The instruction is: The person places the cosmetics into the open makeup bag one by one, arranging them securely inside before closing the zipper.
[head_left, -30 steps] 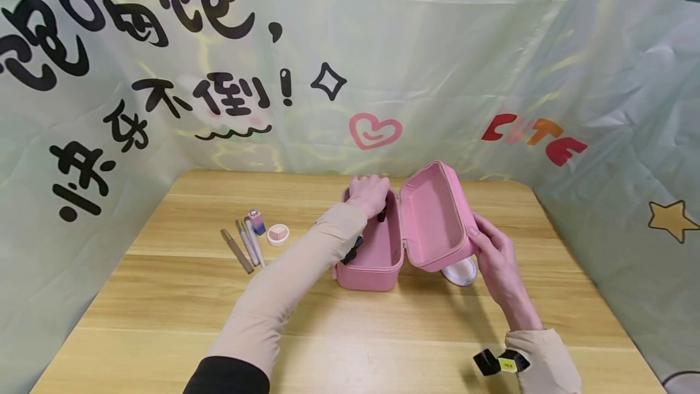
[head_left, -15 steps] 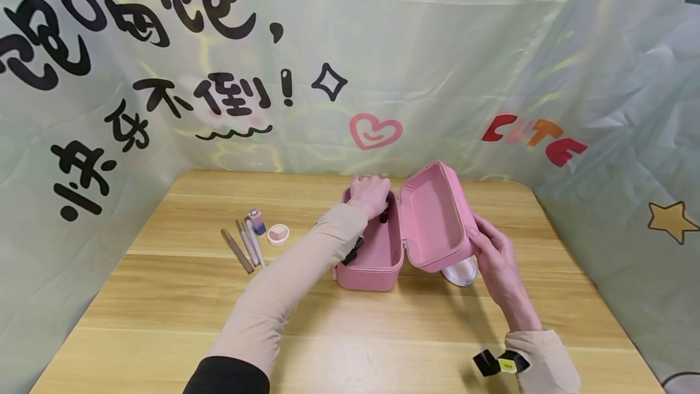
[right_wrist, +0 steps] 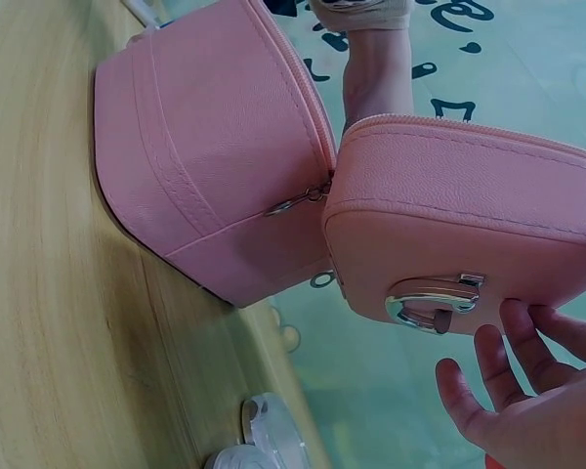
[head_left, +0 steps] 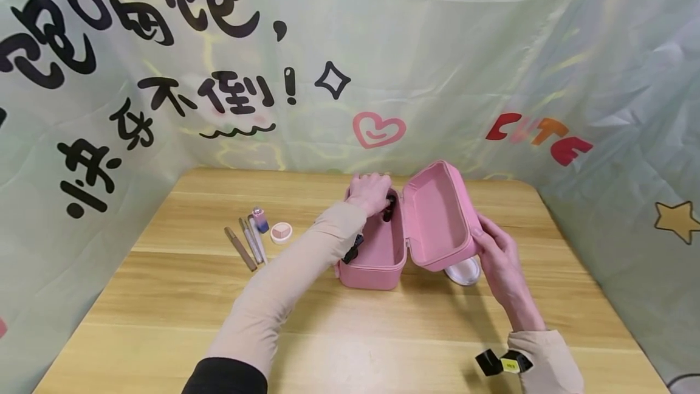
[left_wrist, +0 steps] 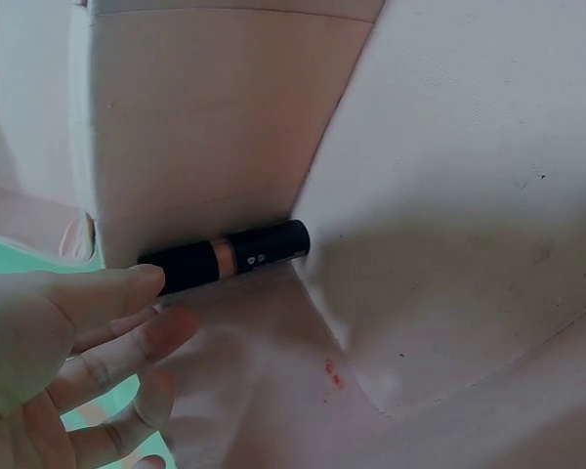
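A pink zip cosmetic case [head_left: 377, 277] stands on the table with its lid [head_left: 440, 214] swung out to the right. My left hand [head_left: 369, 192] reaches into the case from above. Inside lies a black lipstick tube [left_wrist: 269, 247] with an orange-brown band, in the corner by the wall. The left thumb tip overlaps the tube's near end, and the other fingers [left_wrist: 171, 332] are spread apart below it. My right hand [head_left: 496, 254] holds the lid's outer edge, thumb at the rim. A metal handle ring [right_wrist: 435, 303] shows on the lid's outside.
Left on the table [head_left: 180, 315] lie a brown pencil [head_left: 240, 249], slim pens [head_left: 253, 241], a pink-to-blue bottle [head_left: 260, 220] and a round white-rimmed compact [head_left: 281, 233]. A round clear container [head_left: 463, 272] sits under the lid. A printed cloth [head_left: 437, 47] hangs behind.
The head view has shifted slightly. The lipstick tube has moved a little to the right, and more of it shows beside my left hand. My right hand stays on the lid.
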